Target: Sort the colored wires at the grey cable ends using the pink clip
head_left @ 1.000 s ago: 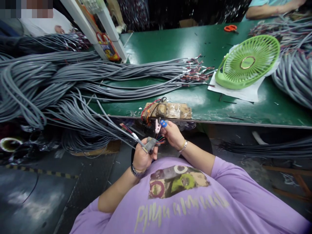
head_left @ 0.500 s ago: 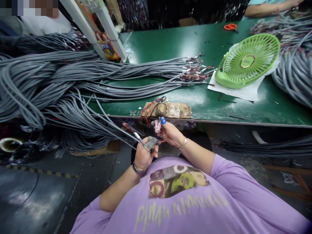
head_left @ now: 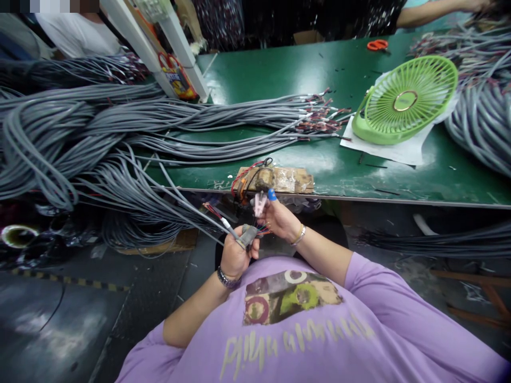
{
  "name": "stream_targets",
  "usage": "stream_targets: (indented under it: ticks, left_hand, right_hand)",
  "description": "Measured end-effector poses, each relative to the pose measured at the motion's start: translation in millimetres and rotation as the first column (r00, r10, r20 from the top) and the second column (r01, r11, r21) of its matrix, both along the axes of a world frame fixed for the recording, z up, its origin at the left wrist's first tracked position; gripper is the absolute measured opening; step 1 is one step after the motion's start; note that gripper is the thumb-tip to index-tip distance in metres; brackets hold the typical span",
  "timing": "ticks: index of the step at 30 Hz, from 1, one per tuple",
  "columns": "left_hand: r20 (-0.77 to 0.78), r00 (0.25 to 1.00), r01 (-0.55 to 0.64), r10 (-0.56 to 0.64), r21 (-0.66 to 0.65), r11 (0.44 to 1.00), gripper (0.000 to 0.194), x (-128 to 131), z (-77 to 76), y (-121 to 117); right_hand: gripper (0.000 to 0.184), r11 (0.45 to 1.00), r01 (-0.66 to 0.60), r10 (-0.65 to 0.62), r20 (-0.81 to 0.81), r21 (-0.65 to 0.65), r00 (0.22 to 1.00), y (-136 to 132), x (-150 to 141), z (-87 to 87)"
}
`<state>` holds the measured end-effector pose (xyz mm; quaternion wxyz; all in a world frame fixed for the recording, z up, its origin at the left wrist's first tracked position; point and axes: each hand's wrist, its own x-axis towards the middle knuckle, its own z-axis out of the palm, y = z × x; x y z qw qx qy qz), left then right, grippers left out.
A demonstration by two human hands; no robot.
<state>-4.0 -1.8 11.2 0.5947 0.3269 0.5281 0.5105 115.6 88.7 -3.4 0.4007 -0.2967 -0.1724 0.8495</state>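
Observation:
My left hand (head_left: 235, 256) is closed around a grey cable end with a grey block-like connector (head_left: 248, 234), from which thin coloured wires (head_left: 263, 230) fan out to the right. Another cable end with a white sleeve (head_left: 225, 222) and bare reddish wires sticks out above that hand. My right hand (head_left: 281, 219) is at the fanned wires, its fingers bent around a small pale pink clip-like piece (head_left: 260, 205). The thumb carries a blue finger cover (head_left: 272, 194) and stands a little apart from the piece. The other fingertips are partly hidden.
On the green table (head_left: 279, 74) lie bundled grey cables (head_left: 191, 117). A wooden block (head_left: 295, 181) with wires sits at the front edge. A green fan (head_left: 407, 101) stands on white paper, with orange-handled scissors (head_left: 377, 45) behind. Other people's arms show at the back.
My right thumb has shifted slightly right, away from the pale pink piece, which now shows more fully. My left hand and the connector stay nearly still. A person's arm at the back right has moved.

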Motion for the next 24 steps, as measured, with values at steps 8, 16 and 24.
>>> stream_targets:
  ticks: [8, 16, 24]
  left_hand:
    - [-0.004, 0.997, -0.079, 0.079, 0.026, 0.997, 0.028, 2.6, 8.0, -12.1]
    - [-0.003, 0.992, -0.125, 0.126, 0.055, 0.991, 0.026, 10.3, 12.0, -2.9]
    - [0.009, 0.992, -0.124, 0.124, 0.061, 0.990, 0.025, 12.6, 7.7, 3.3]
  right_hand:
    - [0.046, 0.991, -0.115, 0.116, -0.024, 0.063, 0.993, -1.9, 8.2, 4.1]
    - [0.042, 0.980, 0.061, -0.080, 0.098, 0.188, 0.992, -5.2, 6.1, 1.7]
    - [0.050, 0.951, 0.053, -0.102, 0.148, 0.304, 0.984, -0.4, 0.4, -1.4]
